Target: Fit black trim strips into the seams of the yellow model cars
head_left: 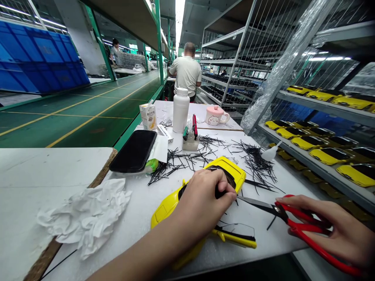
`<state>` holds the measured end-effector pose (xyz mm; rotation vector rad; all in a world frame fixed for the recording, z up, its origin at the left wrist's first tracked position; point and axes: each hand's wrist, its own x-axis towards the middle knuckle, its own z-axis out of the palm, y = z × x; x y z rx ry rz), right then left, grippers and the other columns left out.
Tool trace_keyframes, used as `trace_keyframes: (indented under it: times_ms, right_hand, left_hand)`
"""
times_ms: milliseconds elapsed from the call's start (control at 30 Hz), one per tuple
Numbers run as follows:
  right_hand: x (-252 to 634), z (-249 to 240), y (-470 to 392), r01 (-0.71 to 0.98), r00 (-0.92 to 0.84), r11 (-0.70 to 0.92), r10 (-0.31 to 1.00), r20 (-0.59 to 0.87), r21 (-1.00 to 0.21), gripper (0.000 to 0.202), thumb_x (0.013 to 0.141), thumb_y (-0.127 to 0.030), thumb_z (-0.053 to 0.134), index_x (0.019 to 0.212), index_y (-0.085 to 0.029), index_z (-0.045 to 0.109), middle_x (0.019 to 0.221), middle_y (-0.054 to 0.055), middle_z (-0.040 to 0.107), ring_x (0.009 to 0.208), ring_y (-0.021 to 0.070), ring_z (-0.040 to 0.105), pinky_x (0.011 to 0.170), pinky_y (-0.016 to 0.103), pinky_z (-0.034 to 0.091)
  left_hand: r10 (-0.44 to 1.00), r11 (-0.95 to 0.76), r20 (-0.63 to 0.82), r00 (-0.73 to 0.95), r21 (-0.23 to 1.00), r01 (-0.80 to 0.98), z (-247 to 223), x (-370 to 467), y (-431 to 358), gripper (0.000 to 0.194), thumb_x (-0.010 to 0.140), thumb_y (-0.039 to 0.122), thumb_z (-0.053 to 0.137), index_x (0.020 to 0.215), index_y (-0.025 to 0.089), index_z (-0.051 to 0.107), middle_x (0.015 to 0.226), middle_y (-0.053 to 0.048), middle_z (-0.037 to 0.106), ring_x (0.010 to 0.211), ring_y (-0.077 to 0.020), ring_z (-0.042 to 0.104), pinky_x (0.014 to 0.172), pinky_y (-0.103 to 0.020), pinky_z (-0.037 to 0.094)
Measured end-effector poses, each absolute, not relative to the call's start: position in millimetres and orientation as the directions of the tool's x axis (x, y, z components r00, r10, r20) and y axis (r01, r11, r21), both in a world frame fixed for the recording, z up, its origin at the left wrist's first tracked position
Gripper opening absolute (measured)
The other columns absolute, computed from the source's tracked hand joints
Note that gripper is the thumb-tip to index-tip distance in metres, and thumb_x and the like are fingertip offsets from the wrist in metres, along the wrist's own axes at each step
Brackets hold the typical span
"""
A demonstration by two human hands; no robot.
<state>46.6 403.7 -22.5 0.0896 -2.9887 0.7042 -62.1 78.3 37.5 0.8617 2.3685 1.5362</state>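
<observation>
Under the left hand [205,195], a glossy yellow model car shell [165,208] is showing dark windows. In the right hand [341,226], red-handled metal scissors [303,225] are gleaming grey-bladed. Beyond both, a rounded pink-lidded mug [213,118] is displaying a cartoon face.

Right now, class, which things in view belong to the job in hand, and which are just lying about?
In the job, it seems:
- yellow model car, under the left hand
- red-handled scissors, in the right hand
- black strips

Lying about:
- black phone
- crumpled paper
- white bottle
- pink-lidded mug
- drink carton
</observation>
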Motion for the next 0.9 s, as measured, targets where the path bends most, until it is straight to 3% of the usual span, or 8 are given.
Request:
trace_keyframes:
  times_ms: [600, 733, 900]
  right_hand:
    - [45, -33, 419, -0.098, -0.995, 0.906, -0.092, 0.034, -0.412, 0.051, 0.082, -0.048, 0.069, 0.132, -0.042, 0.059, 0.133, 0.000, 0.063, 0.117, 0.0271, 0.064, 0.093, 0.028, 0.056]
    - [44, -29, 415, -0.123, -0.992, 0.895, -0.102, 0.070, -0.430, 0.050, 0.079, -0.048, 0.071, 0.128, -0.040, 0.064, 0.128, 0.002, 0.066, 0.113, 0.0285, 0.066, 0.089, 0.029, 0.058]
    - [45, -16, 394, -0.082, -0.988, 0.894, -0.014, 0.156, -0.441, 0.040, 0.076, -0.050, 0.070, 0.115, -0.040, 0.073, 0.116, 0.005, 0.072, 0.104, 0.0337, 0.069, 0.083, 0.038, 0.060]
  left_hand:
    - [0.561, 0.293, 0.136, -0.816, 0.890, 0.350, 39, -62, 79, 0.039, 0.079, 0.011, 0.063, 0.064, 0.021, 0.028, 0.082, 0.008, 0.073, 0.080, -0.0173, 0.055, 0.084, -0.032, 0.032]
    - [0.567, 0.288, 0.140, -0.812, 0.889, 0.355, 39, -62, 79, 0.039, 0.078, 0.010, 0.063, 0.063, 0.021, 0.028, 0.082, 0.008, 0.073, 0.080, -0.0172, 0.055, 0.085, -0.032, 0.033]
    - [0.576, 0.293, 0.142, -0.805, 0.883, 0.366, 39, -62, 78, 0.039, 0.078, 0.009, 0.061, 0.064, 0.021, 0.028, 0.083, 0.006, 0.073, 0.081, -0.0182, 0.054, 0.086, -0.033, 0.032]
